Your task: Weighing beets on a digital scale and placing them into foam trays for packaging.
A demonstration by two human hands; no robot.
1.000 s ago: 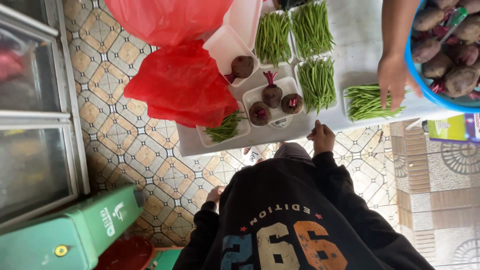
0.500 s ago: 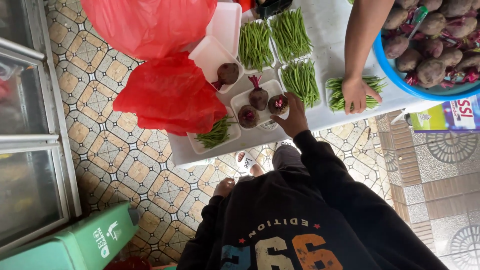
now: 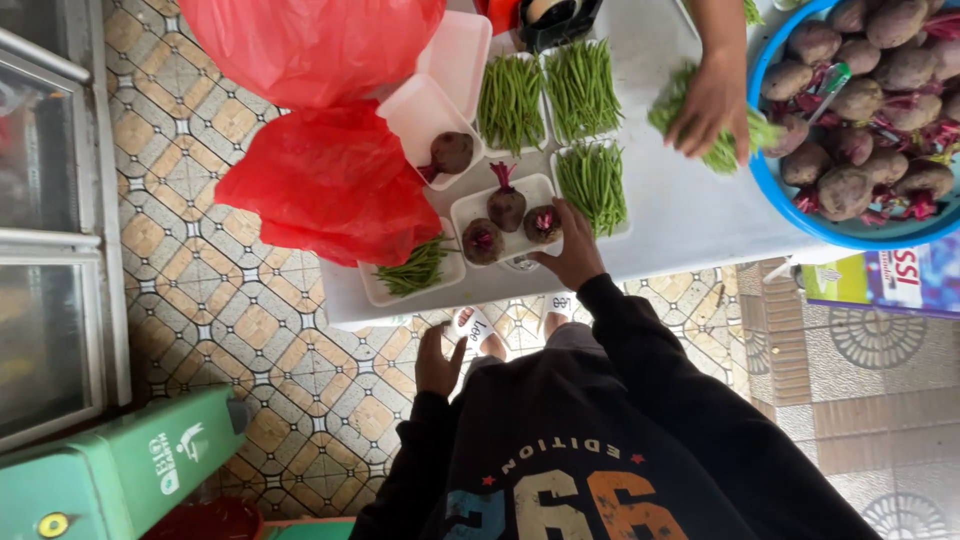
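**Right hand now at the beet tray, co-worker's hand moved to the beans**

Since half a second ago the person's right hand (image 3: 572, 250) has slid further onto the table and now sits at the near edge of the white foam tray (image 3: 468, 212) that holds three beetroots (image 3: 507, 207). The fingers are spread and laid flat against the tray rim, not closed round anything, so it's a loose, open touch rather than a grip. The left hand (image 3: 437, 362) hangs below the table edge (image 3: 660, 215), open and empty, well apart from everything.

The other person's hand (image 3: 714, 104) has shifted too, now pressing down on a loose bunch of green beans (image 3: 690, 112) beside the blue tub of beetroots (image 3: 868, 235).

On handling, my guess is that foam trays like this are light and bendy, while the beets are dense, round and likely to roll. Lifting by one edge would probably flex or crack it, so a hand under the middle, or one on each long side, looks safer. The beet stalks look flimsy, not something to grab.
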